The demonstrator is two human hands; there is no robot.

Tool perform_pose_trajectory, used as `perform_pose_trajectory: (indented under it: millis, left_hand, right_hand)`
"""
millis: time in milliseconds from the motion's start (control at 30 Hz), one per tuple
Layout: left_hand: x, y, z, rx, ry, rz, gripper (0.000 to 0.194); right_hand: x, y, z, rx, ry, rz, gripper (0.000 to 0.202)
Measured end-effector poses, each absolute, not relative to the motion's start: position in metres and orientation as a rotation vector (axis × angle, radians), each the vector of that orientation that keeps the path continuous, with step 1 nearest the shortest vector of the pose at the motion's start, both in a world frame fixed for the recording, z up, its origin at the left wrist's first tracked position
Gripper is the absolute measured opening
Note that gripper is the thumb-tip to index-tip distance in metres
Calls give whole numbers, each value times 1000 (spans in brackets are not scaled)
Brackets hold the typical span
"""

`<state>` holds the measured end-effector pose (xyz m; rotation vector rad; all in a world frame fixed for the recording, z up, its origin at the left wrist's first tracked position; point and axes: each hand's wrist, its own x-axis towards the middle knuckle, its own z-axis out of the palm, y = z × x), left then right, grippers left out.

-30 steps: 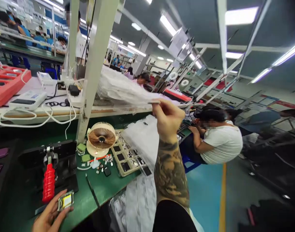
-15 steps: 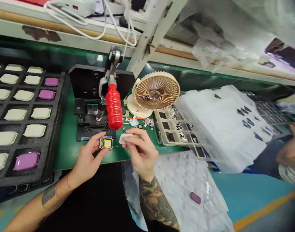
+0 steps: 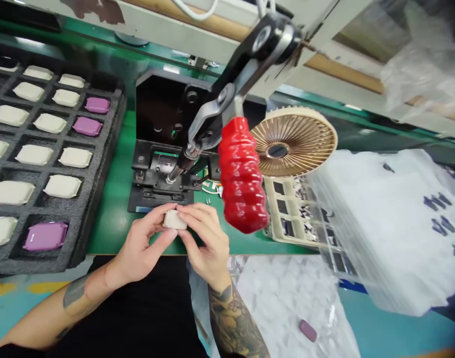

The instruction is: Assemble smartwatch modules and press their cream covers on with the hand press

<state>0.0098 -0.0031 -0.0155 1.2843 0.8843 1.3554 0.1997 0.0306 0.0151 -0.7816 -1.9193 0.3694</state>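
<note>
A small off-white watch-style case (image 3: 173, 220) sits between two hands just left of centre, in front of the black toggle press (image 3: 163, 107) with its red ribbed grip (image 3: 242, 184). The left hand (image 3: 147, 243) pinches it between thumb and forefinger along its left side; the right hand (image 3: 207, 236) has fingertips over its right edge and the thumb below, so neither is free.

I'd judge it light enough for fingertips alone, stiff in the shell, and perhaps a bit slippery on its smooth face. Whatever is inside may be delicate, though the underside is turned away from me and I can't be certain. The rim is the place to take it, thumb and finger on opposite sides, without pressing on the broad face.

As for writing, I can read none. The purple case (image 3: 46, 235) at the lower left, in the dark foam tray (image 3: 104, 164), has a short row of pale marks, too tiny to make out. The cream desk fan (image 3: 294, 141), right of centre, shows a dark hub with no legible name.
</note>
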Motion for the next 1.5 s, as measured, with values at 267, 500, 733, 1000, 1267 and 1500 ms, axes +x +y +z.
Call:
perform_pose_trajectory:
  millis: [267, 500, 733, 1000, 1267, 1500]
  left_hand:
    - [9, -1, -5, 1256, 957, 1404, 41]
    - [6, -1, 0, 1314, 953, 1400, 31]
    - [6, -5, -2, 1518, 1073, 1540, 22]
    - [6, -3, -1, 1509, 1052, 1526, 19]
    - [6, -8, -6, 1537, 998, 1522, 19]
    - [11, 9, 0, 934, 810, 1428, 53]
  right_hand:
    - [199, 26, 6, -951, -1695, 601, 40]
    - [196, 27, 13, -878, -1696, 707, 21]
    - [185, 14, 13, -873, -1649, 660, 14]
    - [184, 18, 20, -874, -1710, 657, 7]
    - [181, 12, 19, -988, -1719, 609, 19]
    - [210, 72, 91, -869, -1682, 46, 70]
